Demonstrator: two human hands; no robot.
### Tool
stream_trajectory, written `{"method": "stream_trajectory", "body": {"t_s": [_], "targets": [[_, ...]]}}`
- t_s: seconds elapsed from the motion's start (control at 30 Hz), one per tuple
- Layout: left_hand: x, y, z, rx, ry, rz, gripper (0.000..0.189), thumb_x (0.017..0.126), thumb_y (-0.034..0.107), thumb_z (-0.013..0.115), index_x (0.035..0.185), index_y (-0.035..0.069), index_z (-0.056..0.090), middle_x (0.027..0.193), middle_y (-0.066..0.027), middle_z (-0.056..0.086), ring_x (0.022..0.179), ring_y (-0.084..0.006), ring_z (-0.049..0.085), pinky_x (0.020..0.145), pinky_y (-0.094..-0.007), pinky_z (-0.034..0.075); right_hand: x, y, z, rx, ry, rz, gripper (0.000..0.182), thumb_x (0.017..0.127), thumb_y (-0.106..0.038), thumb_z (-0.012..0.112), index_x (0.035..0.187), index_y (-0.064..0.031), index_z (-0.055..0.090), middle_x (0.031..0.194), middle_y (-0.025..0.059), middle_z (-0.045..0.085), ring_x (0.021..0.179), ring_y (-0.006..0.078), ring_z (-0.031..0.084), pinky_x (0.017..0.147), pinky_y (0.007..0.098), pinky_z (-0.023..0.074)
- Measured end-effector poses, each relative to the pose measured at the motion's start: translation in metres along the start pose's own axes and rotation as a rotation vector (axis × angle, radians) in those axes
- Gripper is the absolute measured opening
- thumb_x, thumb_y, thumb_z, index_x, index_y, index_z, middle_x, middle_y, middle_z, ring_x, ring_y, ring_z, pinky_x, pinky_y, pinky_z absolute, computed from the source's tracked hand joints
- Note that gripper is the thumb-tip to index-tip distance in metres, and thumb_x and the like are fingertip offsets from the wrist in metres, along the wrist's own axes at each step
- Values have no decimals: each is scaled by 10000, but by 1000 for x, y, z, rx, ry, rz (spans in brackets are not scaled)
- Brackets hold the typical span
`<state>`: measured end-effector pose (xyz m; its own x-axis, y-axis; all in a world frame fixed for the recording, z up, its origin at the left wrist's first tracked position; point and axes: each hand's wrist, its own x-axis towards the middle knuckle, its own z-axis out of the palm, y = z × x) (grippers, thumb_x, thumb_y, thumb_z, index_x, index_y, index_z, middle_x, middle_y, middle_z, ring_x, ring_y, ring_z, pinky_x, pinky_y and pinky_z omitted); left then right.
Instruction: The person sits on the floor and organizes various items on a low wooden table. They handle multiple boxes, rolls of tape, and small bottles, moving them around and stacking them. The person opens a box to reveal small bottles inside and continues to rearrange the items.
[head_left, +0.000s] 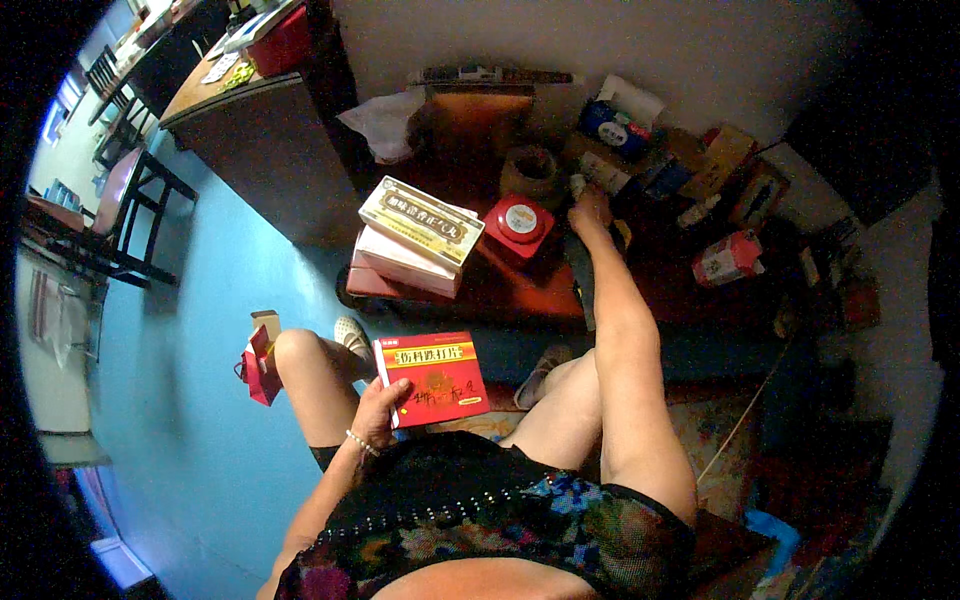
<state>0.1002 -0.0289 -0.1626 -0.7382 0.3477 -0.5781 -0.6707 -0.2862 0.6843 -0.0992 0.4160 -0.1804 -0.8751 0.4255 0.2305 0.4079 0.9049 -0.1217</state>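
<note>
My left hand (384, 405) holds a flat red and yellow medicine box (431, 379) by its left edge, above my lap, with the thumb on top. My right arm reaches forward over the dark red wooden surface, and my right hand (591, 208) is beside a small pale object (577, 184); whether its fingers grip that object is unclear. Left of this hand are a red container with a round lid (519, 223) and a round, open-topped jar (532, 169). A cream and gold medicine box (421, 219) lies on a stack of boxes (405, 264) at the surface's left end.
A white crumpled bag (386, 124) lies behind the stack. Several cartons (720, 161) and a pink and white package (727, 259) crowd the right side. On the blue floor at left stand a red paper bag (262, 371) and a dark chair (135, 202). A wooden-topped table (199, 94) is at upper left.
</note>
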Motion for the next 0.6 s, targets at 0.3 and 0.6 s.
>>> {"method": "stream_trajectory", "body": {"t_s": [0.3, 0.6], "targets": [[15, 7, 23, 60, -55, 65, 253, 826, 171, 597, 1033, 37, 540, 907, -8, 610, 788, -92, 555, 711, -230, 438, -79, -43, -171, 517, -404, -329, 331, 668, -210, 604, 917, 8, 594, 786, 153, 623, 726, 218, 607, 663, 321, 464], [18, 0, 75, -144, -188, -72, 309, 827, 112, 586, 1107, 15, 495, 1053, -95, 594, 934, -175, 587, 836, -325, 485, -186, -110, -188, 120, -862, -722, 368, 655, -305, 595, 848, 8, 589, 806, 221, 608, 798, 372, 587, 703, 429, 464]]}}
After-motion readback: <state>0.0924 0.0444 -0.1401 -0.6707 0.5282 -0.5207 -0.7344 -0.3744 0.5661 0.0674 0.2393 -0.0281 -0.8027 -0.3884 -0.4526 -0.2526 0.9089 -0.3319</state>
